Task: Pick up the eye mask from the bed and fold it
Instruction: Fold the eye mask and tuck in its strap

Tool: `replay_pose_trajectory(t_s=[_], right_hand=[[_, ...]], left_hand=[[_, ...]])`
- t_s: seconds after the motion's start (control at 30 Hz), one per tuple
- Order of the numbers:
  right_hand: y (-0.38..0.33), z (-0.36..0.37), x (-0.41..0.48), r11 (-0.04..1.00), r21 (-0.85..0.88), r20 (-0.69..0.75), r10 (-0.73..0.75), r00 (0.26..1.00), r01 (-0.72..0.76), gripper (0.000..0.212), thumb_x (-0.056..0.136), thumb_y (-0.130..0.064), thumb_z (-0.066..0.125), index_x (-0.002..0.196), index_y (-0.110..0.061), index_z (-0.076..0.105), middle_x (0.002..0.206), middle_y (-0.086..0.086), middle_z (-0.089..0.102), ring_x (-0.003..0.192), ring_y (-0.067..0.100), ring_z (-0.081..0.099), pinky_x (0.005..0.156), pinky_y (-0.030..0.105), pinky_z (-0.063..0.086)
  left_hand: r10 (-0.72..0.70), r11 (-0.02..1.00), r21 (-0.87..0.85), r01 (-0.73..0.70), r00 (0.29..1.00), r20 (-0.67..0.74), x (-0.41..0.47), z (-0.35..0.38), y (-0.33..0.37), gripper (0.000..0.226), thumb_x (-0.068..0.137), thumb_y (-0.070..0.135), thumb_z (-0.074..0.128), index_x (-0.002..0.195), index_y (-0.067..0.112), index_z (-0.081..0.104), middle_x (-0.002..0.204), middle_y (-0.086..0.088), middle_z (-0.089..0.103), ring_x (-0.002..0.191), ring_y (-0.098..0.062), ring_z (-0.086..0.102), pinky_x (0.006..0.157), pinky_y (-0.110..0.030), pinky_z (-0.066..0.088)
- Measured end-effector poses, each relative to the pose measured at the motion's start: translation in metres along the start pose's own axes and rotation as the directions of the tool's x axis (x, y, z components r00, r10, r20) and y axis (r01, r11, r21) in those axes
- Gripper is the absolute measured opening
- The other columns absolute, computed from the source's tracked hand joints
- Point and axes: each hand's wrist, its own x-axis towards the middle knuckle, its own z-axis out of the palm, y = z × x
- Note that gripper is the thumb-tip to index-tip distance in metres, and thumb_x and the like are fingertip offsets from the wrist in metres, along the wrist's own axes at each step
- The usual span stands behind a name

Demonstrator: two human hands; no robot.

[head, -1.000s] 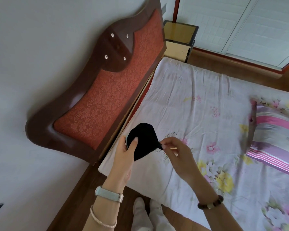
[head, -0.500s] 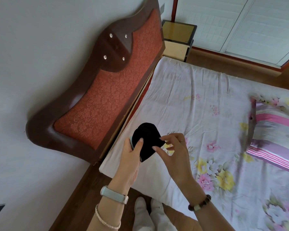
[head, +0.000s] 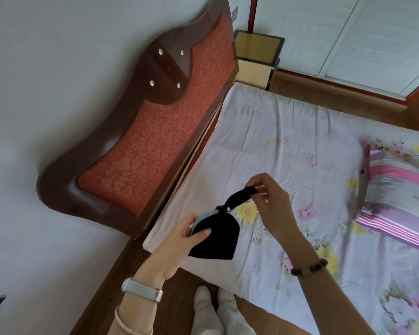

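Note:
The black eye mask (head: 217,238), folded in half with a pale blue inner layer showing at its left edge, hangs in the air over the near corner of the bed (head: 288,131). My left hand (head: 179,240) grips the folded mask from the left, thumb pressed on its front. My right hand (head: 271,204) pinches the mask's black elastic strap (head: 240,195) and holds it stretched up and to the right of the mask.
A floral sheet covers the bed. The wood-and-red-fabric headboard (head: 155,131) stands at the left against the wall. A striped pink pillow (head: 397,197) lies at the right. A yellow nightstand (head: 257,56) sits beyond the bed. My feet (head: 215,308) stand on wooden floor.
My right hand moved from the mask's edge to the strap and pulled it out up and to the right. The mask came lower and nearer to me in my left hand.

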Motion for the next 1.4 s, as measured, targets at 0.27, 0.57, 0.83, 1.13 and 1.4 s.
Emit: replay_pose_trajectory(t_s=[0.27,0.57,0.83,1.13,1.4], right_hand=[[0.006,0.009,0.023,0.88,0.258,0.233,0.345,0.909,-0.4,0.034,0.092,-0.006,0.069,0.124,-0.011,0.06,0.1,0.004,0.075,0.087,0.022,0.073,0.08,0.027,0.059],[0.024,0.017,0.001,0.288,0.485,0.686,0.461,0.564,-0.826,0.05,0.085,-0.046,0.066,0.121,-0.011,0.06,0.09,0.009,0.069,0.08,0.022,0.072,0.078,0.034,0.057],[0.017,0.033,0.005,0.198,0.436,0.808,0.344,0.478,-0.878,0.057,0.098,-0.053,0.052,0.127,-0.006,0.066,0.122,0.014,0.069,0.115,0.029,0.064,0.095,0.038,0.053],[0.011,0.027,0.031,0.561,0.467,0.529,0.442,0.724,-0.683,0.02,0.095,0.008,0.057,0.106,0.001,0.072,0.072,0.007,0.073,0.064,0.009,0.071,0.067,0.023,0.061],[-0.023,0.02,0.036,0.933,0.136,0.351,0.268,0.897,-0.332,0.038,0.081,0.002,0.072,0.084,-0.035,0.079,0.079,-0.006,0.077,0.076,0.004,0.073,0.074,0.018,0.058]], left_hand=[[0.035,0.999,-0.014,-0.034,0.996,0.084,0.001,0.01,-0.005,0.034,0.096,0.012,0.063,0.127,0.026,0.065,0.124,-0.006,0.071,0.12,-0.025,0.065,0.098,-0.039,0.054],[0.073,0.992,-0.103,-0.075,0.997,-0.022,0.006,-0.001,0.004,0.036,0.095,0.012,0.063,0.125,0.031,0.067,0.126,-0.003,0.071,0.122,-0.021,0.065,0.094,-0.034,0.056],[0.063,0.996,-0.063,-0.062,0.998,0.002,0.001,-0.002,0.008,0.036,0.094,0.013,0.064,0.124,0.031,0.068,0.125,-0.003,0.071,0.119,-0.02,0.066,0.097,-0.039,0.056],[0.003,0.999,0.041,-0.003,1.0,-0.005,-0.004,-0.01,0.001,0.033,0.095,0.008,0.063,0.118,0.03,0.071,0.113,0.001,0.077,0.107,-0.017,0.071,0.086,-0.03,0.058],[0.029,0.992,0.126,0.01,0.953,-0.301,0.012,-0.003,-0.017,0.029,0.097,0.01,0.06,0.098,0.037,0.07,0.096,0.01,0.077,0.097,-0.011,0.071,0.07,-0.015,0.053]])
